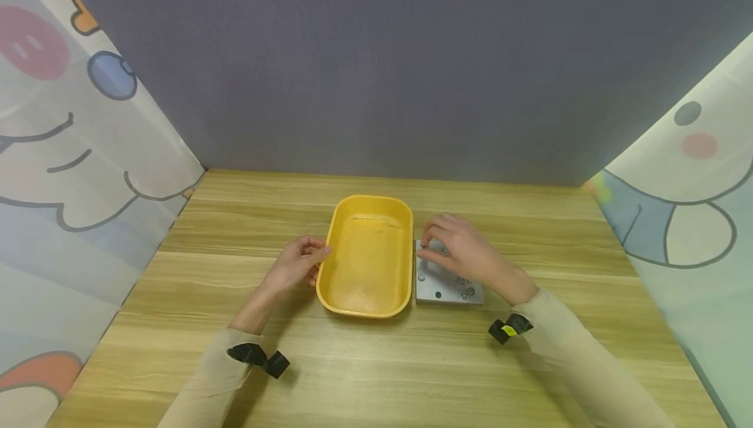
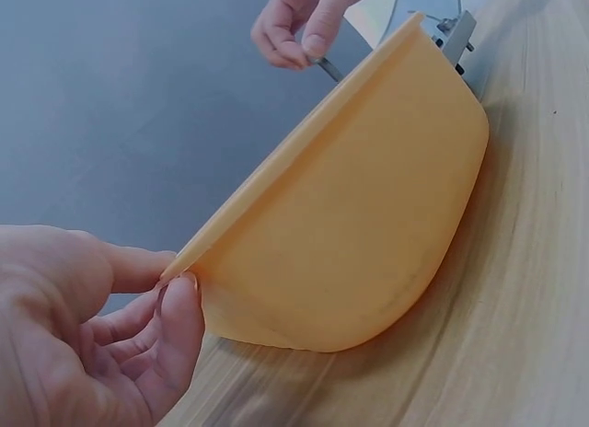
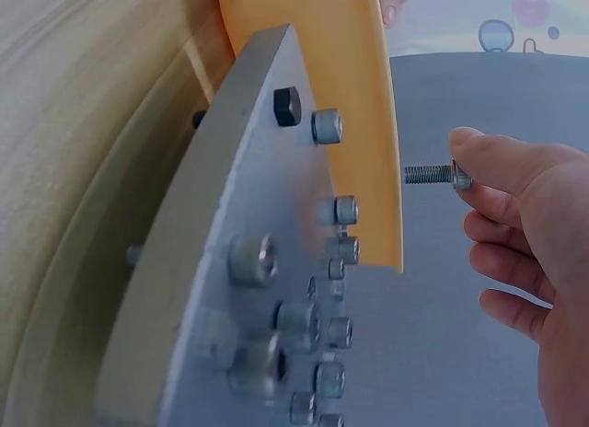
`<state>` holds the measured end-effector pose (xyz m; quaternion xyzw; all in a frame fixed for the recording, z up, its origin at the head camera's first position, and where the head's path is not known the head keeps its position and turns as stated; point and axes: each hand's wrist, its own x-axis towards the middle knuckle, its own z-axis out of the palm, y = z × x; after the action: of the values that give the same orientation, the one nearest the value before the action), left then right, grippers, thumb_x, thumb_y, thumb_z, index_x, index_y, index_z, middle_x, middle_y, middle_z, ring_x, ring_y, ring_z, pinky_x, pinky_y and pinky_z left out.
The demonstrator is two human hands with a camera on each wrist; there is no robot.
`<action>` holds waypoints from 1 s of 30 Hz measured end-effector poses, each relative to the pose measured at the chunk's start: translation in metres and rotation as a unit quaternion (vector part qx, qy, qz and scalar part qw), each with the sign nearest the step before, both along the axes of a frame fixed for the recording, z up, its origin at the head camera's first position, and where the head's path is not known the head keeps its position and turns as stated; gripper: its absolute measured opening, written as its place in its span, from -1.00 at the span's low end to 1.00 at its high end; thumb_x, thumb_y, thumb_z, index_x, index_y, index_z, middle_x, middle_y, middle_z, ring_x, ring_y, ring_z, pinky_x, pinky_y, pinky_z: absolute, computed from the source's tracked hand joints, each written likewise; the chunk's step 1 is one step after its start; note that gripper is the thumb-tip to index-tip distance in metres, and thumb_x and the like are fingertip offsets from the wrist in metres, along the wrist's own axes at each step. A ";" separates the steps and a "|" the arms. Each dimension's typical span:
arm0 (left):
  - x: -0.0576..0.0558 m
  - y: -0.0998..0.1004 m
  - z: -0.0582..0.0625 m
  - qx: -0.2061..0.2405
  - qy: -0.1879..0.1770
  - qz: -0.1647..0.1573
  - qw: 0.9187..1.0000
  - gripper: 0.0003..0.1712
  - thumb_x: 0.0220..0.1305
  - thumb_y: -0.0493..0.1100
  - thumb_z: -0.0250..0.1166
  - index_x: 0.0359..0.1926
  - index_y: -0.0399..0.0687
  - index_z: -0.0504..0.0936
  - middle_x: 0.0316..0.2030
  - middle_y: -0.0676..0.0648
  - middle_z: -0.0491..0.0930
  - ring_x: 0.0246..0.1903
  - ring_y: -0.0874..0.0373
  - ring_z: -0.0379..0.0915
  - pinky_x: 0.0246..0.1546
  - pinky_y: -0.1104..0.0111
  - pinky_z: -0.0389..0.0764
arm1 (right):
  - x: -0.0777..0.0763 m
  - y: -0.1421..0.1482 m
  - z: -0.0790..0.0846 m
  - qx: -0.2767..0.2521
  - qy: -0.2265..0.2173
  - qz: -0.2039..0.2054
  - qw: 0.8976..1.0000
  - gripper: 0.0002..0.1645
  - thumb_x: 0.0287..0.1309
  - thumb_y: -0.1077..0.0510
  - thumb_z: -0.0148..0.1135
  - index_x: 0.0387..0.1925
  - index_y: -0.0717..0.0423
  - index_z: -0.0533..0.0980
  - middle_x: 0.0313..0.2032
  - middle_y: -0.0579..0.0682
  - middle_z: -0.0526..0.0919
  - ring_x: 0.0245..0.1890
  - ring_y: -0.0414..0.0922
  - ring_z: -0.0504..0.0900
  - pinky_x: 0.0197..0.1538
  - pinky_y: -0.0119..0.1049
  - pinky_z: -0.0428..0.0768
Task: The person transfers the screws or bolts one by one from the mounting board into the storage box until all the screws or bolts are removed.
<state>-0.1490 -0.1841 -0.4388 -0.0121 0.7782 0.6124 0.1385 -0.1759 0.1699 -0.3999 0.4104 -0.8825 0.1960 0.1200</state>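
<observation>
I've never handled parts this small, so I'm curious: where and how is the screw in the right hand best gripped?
Probably by its head, pinched from above: the screw points its threaded shank downwards, away from the right hand, so the wider head is uppermost and the thread is left bare.

Your tray (image 1: 365, 264): plain yellow, orange-toned in the wrist views, faint darker marks inside. Your plate (image 1: 445, 278): plain silver-grey; its bolts (image 3: 252, 261) silver too, a black hex head (image 3: 287, 107) among them. Screw (image 3: 428, 175) in your right hand (image 1: 465, 251): silver-grey. Your sleeves (image 1: 579, 349): plain cream; wrist straps (image 1: 244, 353) black, the right one with a yellow-green tag (image 1: 509, 330). Tabletop (image 1: 559, 238) before you: yellow-brown, streaked wood grain. Panel (image 1: 388, 68) ahead of you: solid dark grey, slightly purplish. Drapes (image 1: 35, 173) either side of you: white and pale blue, cartoon print, pink ovals, orange touches, thick grey outlines.
</observation>
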 end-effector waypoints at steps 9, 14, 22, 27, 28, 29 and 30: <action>-0.002 0.002 -0.002 0.002 -0.014 0.011 1.000 -0.63 0.52 -0.14 0.25 0.09 -0.39 0.48 -0.31 -0.14 0.57 -0.59 0.19 0.52 -0.60 0.44 0.61 | -0.003 -0.009 0.005 0.012 -0.007 0.012 1.000 -0.78 0.26 0.01 0.46 -0.28 0.06 0.64 -0.14 -0.07 0.66 -0.05 -0.08 0.60 0.10 -0.08 0.61; -0.003 0.003 -0.004 0.005 -0.013 0.012 1.000 -0.63 0.51 -0.14 0.26 0.09 -0.39 0.48 -0.31 -0.15 0.58 -0.59 0.19 0.50 -0.60 0.44 0.60 | -0.006 -0.014 0.004 0.030 -0.006 0.018 0.999 -0.76 0.26 0.00 0.46 -0.25 0.08 0.66 -0.11 -0.05 0.66 -0.03 -0.09 0.59 0.19 -0.06 0.59; -0.002 0.003 -0.004 0.008 -0.017 0.013 1.000 -0.66 0.52 -0.15 0.25 0.07 -0.37 0.47 -0.33 -0.14 0.57 -0.61 0.21 0.48 -0.62 0.45 0.59 | -0.007 -0.025 0.003 0.049 0.015 0.039 0.998 -0.78 0.27 0.00 0.45 -0.26 0.07 0.65 -0.10 -0.05 0.66 -0.03 -0.09 0.60 0.27 -0.04 0.56; -0.003 0.004 -0.004 0.007 -0.014 0.013 1.000 -0.66 0.51 -0.16 0.24 0.06 -0.38 0.48 -0.33 -0.14 0.58 -0.62 0.21 0.48 -0.62 0.45 0.58 | -0.009 -0.033 0.002 0.070 0.028 0.046 0.996 -0.75 0.32 -0.03 0.40 -0.24 0.08 0.67 -0.10 -0.05 0.68 -0.07 -0.11 0.59 0.31 -0.06 0.54; -0.003 0.004 -0.005 0.007 -0.013 0.014 1.000 -0.67 0.51 -0.16 0.25 0.06 -0.38 0.48 -0.34 -0.14 0.58 -0.62 0.21 0.48 -0.63 0.45 0.58 | -0.010 -0.035 0.002 0.074 0.027 0.047 0.996 -0.75 0.33 -0.03 0.39 -0.23 0.08 0.67 -0.10 -0.05 0.68 -0.07 -0.11 0.59 0.32 -0.06 0.53; -0.003 0.004 -0.005 0.008 -0.012 0.013 1.000 -0.67 0.51 -0.17 0.24 0.06 -0.38 0.48 -0.34 -0.15 0.58 -0.62 0.21 0.48 -0.63 0.45 0.58 | -0.011 -0.037 0.001 0.078 0.027 0.048 0.995 -0.75 0.34 -0.04 0.39 -0.23 0.07 0.67 -0.10 -0.05 0.68 -0.06 -0.11 0.59 0.32 -0.06 0.53; -0.003 0.004 -0.005 0.008 -0.012 0.012 1.000 -0.66 0.51 -0.17 0.24 0.06 -0.39 0.48 -0.34 -0.14 0.58 -0.63 0.21 0.48 -0.63 0.45 0.58 | -0.011 -0.038 0.001 0.081 0.027 0.050 0.995 -0.75 0.34 -0.05 0.38 -0.23 0.07 0.67 -0.09 -0.06 0.68 -0.06 -0.11 0.59 0.30 -0.07 0.54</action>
<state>-0.1522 -0.1799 -0.4435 -0.0277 0.7716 0.6198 0.1405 -0.1873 0.1316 -0.3992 0.4675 -0.8703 0.1182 0.1001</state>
